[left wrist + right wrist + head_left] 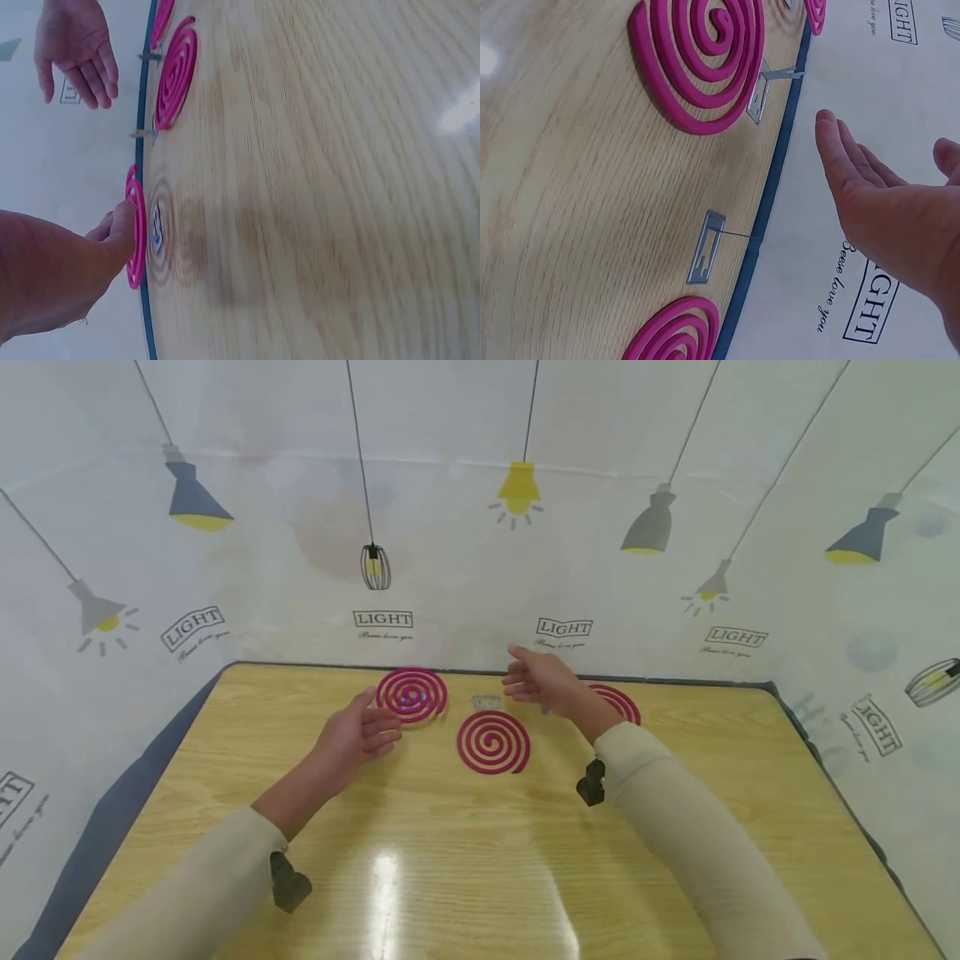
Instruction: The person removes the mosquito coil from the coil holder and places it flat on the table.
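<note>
A magenta mosquito coil (411,696) lies flat at the far left, raised above the table over a small metal stand (157,225), with a soft reflection on the wood below. My left hand (348,735) is beside it, fingers extended, fingertips right at the coil's edge in the left wrist view. My right hand (547,681) hovers past the table's back edge with fingers straight and nothing in it. In the middle, a second coil (492,742) rests on the table. A third coil (618,700) sits partly hidden behind my right forearm.
Two more metal stands, one thin clip (486,702) behind the middle coil and another (707,247) to its right, each have a raised prong. A white printed curtain (465,585) rises behind the wooden table (465,852).
</note>
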Available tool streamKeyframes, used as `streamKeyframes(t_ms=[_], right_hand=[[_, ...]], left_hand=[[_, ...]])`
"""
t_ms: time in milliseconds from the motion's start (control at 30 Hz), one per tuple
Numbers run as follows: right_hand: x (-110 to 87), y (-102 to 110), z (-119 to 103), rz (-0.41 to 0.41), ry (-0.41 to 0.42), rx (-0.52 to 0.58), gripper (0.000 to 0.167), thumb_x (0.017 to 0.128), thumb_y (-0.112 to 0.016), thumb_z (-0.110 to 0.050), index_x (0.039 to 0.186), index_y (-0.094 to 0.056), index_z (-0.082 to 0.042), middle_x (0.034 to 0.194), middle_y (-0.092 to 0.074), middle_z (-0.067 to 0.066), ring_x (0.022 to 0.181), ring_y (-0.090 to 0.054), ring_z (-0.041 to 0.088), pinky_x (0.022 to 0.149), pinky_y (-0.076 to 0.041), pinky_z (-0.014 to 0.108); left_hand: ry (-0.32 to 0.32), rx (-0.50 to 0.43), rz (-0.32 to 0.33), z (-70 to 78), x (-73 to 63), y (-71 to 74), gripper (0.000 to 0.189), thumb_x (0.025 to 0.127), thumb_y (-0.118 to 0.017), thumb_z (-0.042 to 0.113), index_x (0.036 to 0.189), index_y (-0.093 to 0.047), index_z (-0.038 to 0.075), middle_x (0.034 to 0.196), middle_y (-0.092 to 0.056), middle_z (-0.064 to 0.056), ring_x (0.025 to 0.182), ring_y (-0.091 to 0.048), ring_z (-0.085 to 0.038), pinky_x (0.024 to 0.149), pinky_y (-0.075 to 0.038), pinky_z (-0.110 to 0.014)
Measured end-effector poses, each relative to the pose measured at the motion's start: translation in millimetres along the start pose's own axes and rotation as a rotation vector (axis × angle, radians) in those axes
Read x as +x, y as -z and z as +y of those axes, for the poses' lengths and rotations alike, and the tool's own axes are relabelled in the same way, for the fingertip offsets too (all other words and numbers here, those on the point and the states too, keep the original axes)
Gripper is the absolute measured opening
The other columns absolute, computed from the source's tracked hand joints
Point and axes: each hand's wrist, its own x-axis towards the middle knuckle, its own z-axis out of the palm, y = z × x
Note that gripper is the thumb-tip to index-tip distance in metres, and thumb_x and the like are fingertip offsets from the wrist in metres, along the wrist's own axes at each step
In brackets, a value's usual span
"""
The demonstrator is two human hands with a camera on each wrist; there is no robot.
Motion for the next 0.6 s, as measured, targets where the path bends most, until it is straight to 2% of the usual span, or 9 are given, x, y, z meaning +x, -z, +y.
streamKeyframes(t_ms=[167, 367, 600], right_hand=[[6.9, -4.8, 0.4, -0.021, 0.032, 0.031, 0.069, 0.102, -0.042, -0.047, 0.146, -0.035, 0.006, 0.145, -0.045, 0.026, 0.132, -0.046, 0.039, 0.110, -0.043, 0.042], [16.3, -13.1, 3.2, -0.027, 0.032, 0.079, 0.070, 0.102, -0.044, -0.047, 0.146, -0.035, 0.006, 0.144, -0.046, 0.026, 0.132, -0.046, 0.039, 0.111, -0.042, 0.042], [25.6, -25.0, 4.3, -0.059, 0.054, 0.130, 0.072, 0.101, -0.045, -0.047, 0.146, -0.033, 0.008, 0.146, -0.043, 0.027, 0.132, -0.046, 0.040, 0.110, -0.042, 0.042]], left_hand=[[0.016, 0.027, 0.034, 3.2, 5.9, 13.0, 0.078, 0.103, -0.031, 0.051, 0.149, -0.021, -0.011, 0.150, -0.035, -0.028, 0.138, -0.039, -0.037, 0.115, -0.035, -0.042], [0.031, 0.072, 0.094, 6.0, 11.0, 24.7, 0.077, 0.104, -0.028, 0.051, 0.150, -0.020, -0.010, 0.150, -0.035, -0.028, 0.137, -0.041, -0.035, 0.115, -0.035, -0.041], [0.048, 0.049, 0.153, 10.6, 18.0, 33.4, 0.077, 0.104, -0.026, 0.051, 0.151, -0.017, -0.009, 0.152, -0.031, -0.027, 0.138, -0.039, -0.035, 0.116, -0.034, -0.040]])
